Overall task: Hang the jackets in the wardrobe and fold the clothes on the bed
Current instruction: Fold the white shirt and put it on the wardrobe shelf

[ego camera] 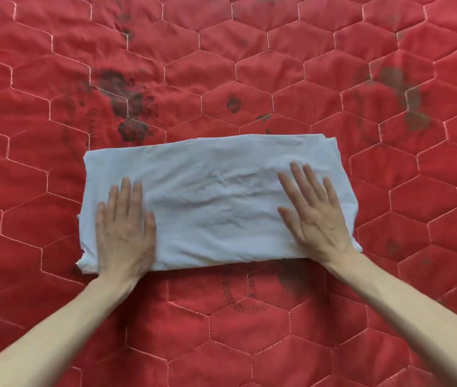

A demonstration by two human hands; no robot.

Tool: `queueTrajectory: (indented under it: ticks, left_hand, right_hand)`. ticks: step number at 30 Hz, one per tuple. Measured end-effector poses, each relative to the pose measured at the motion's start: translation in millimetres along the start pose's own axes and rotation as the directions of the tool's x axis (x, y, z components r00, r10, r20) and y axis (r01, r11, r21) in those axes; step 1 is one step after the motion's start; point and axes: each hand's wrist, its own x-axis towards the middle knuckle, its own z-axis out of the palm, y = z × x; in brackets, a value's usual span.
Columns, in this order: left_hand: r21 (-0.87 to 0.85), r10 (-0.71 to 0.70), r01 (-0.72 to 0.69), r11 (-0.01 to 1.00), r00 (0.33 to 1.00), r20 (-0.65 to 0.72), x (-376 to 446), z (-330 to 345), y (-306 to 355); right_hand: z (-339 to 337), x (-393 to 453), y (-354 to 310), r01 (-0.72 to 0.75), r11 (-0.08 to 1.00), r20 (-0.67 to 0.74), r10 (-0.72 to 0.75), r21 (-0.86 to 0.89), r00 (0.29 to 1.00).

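A white garment [216, 202] lies folded into a wide rectangle on the red quilted bed cover [249, 79]. Its surface is a little wrinkled in the middle. My left hand [125, 230] rests flat, palm down, on the garment's left end with its fingers together. My right hand [315, 213] presses flat on the right end with its fingers spread. Neither hand grips the cloth. No jacket or wardrobe is in view.
The red cover has a stitched hexagon pattern and faded dark flower prints [126, 101] above the garment. The cover fills the whole view; no bed edge shows.
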Motion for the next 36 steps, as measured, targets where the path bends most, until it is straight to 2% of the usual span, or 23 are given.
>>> queueTrajectory:
  ticks: [2, 4, 6, 10, 12, 13, 14, 16, 17, 19, 21, 23, 26, 29, 31, 33, 35, 36]
  left_hand:
    - [-0.002, 0.016, -0.016, 1.0, 0.999, 0.04, -15.2, 3.3, -11.9]
    - [-0.035, 0.044, -0.042, 0.999, 0.998, 0.054, -15.6, 6.8, -20.0]
    - [-0.051, 0.046, -0.042, 0.998, 0.997, 0.061, -11.3, 8.9, -21.1]
    - [-0.006, 0.059, -0.059, 0.998, 0.982, 0.178, -10.1, 3.8, -23.4]
    - [0.068, 0.077, -0.092, 0.993, 0.977, 0.201, -8.0, -5.9, -20.9]
    - [0.087, 0.098, -0.116, 0.989, 0.977, 0.191, -6.7, -11.0, -14.9]
    - [0.084, 0.132, -0.148, 0.985, 0.976, 0.172, -6.3, -16.2, -4.7]
    - [0.053, 0.24, -0.249, 0.967, 0.961, 0.138, -10.7, -22.3, 26.9]
    - [0.037, 0.312, -0.319, 0.947, 0.941, 0.131, -16.3, -22.7, 46.2]
    - [0.0, 0.437, -0.443, 0.896, 0.884, 0.167, -30.6, -17.8, 84.8]
    - [-0.024, 0.472, -0.485, 0.874, 0.837, 0.276, -45.8, -11.2, 117.5]
    - [-0.037, 0.416, -0.443, 0.896, 0.805, 0.423, -54.4, -6.7, 140.3]
    - [-0.041, 0.312, -0.35, 0.936, 0.769, 0.557, -51.6, -10.2, 150.7]
    - [-0.158, 0.358, -0.324, 0.933, 0.779, 0.515, -49.9, -22.3, 140.3]
    - [-0.23, 0.34, -0.261, 0.937, 0.831, 0.441, -54.6, -37.9, 127.3]
    - [-0.279, 0.27, -0.173, 0.945, 0.891, 0.364, -60.9, -49.5, 113.8]
    - [-0.396, 0.144, 0.015, 0.918, 0.919, 0.368, -62.9, -58.2, 100.3]
    - [-0.496, 0.06, 0.156, 0.854, 0.918, 0.392, -60.5, -61.2, 92.9]
  right_hand:
    - [10.0, -17.0, 13.9, -0.143, 0.99, 0.015, 0.143, -0.004, 0.99]
    - [15.2, -22.9, 24.1, -0.214, 0.976, 0.023, 0.214, 0.027, 0.977]
    - [16.0, -21.2, 23.8, -0.221, 0.975, 0.02, 0.221, 0.027, 0.975]
    - [10.1, -20.3, 22.9, -0.216, 0.972, 0.061, 0.212, 0.087, 0.975]
    - [-0.8, -24.8, 20.8, -0.258, 0.96, 0.0, 0.26, 0.109, 0.966]
    - [-7.5, -30.2, 17.6, -0.333, 0.937, -0.039, 0.339, 0.11, 0.94]
    - [-14.8, -36.4, 12.4, -0.449, 0.882, -0.06, 0.461, 0.14, 0.885]
    - [-27.7, -46.0, 1.4, -0.678, 0.682, -0.004, 0.706, 0.274, 0.708]
    - [-34.2, -48.3, -3.3, -0.752, 0.581, 0.063, 0.777, 0.312, 0.627]
    - [-44.4, -48.2, -8.1, -0.827, 0.449, 0.2, 0.824, 0.339, 0.53]
    - [-52.1, -44.6, -9.5, -0.843, 0.344, 0.325, 0.809, 0.412, 0.489]
    - [-60.0, -41.8, -12.8, -0.821, 0.314, 0.353, 0.787, 0.477, 0.506]
    - [-71.5, -40.4, -26.2, -0.761, 0.461, 0.257, 0.751, 0.456, 0.609]
    - [-83.7, -35.4, -54.0, -0.721, 0.572, 0.192, 0.716, 0.392, 0.672]
    - [-93.2, -28.3, -82.9, -0.698, 0.64, 0.092, 0.712, 0.321, 0.696]
    - [-101.8, -16.3, -117.5, -0.639, 0.719, 0.022, 0.66, 0.275, 0.751]
    - [-108.5, -2.4, -154.5, -0.577, 0.785, 0.018, 0.589, 0.227, 0.808]
    - [-110.2, 4.9, -172.5, -0.551, 0.81, 0.036, 0.555, 0.201, 0.831]
